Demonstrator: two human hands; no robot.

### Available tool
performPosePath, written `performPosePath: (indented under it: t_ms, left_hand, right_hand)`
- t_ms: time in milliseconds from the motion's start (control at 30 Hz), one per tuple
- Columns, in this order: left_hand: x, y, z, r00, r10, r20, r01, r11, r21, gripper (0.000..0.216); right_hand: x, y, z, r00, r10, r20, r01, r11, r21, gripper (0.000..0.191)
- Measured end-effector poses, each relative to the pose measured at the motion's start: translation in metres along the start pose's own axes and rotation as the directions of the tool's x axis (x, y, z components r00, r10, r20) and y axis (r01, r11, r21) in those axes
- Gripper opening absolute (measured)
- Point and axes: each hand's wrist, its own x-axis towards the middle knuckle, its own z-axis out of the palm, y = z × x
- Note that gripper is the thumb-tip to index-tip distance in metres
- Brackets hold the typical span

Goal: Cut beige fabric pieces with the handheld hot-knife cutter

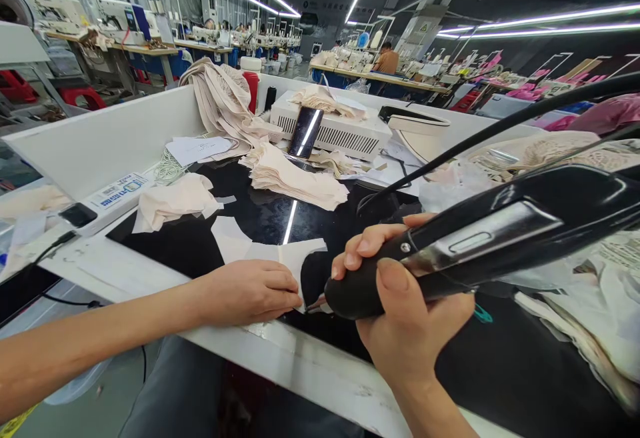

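Note:
My right hand (400,305) is closed around the black handle of a corded hand tool (480,238) with a silver panel, its tip down at the edge of a white cut piece (270,248) lying on the glossy black table top (200,241). My left hand (250,291) lies with its fingers pressed flat on that white piece, just left of the tool's tip. A black cable (500,128) runs up and right from the tool.
Stacks of beige fabric pieces (295,181) and a loose beige piece (173,201) lie behind. A white machine box (333,128), a phone (305,131), white partition walls (115,135) and lace fabric (545,151) surround the work area. A person sits at far tables (386,59).

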Motion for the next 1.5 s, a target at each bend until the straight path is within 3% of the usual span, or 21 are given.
performPosePath:
  t_ms: [433,1500]
  left_hand:
    - [-0.0018,-0.0001,0.0013,1.000,-0.002,0.001,0.002,1.000,0.000,0.023]
    - [-0.0023,-0.0006,0.0027,1.000,-0.007,-0.007,0.007,0.999,-0.037,0.023]
  right_hand:
    - [0.0050,-0.0033,0.0021,0.998,-0.007,-0.062,0.010,0.999,0.044,0.040]
    - [0.0005,0.0011,0.0049,1.000,0.009,-0.023,-0.009,1.000,-0.016,0.033]
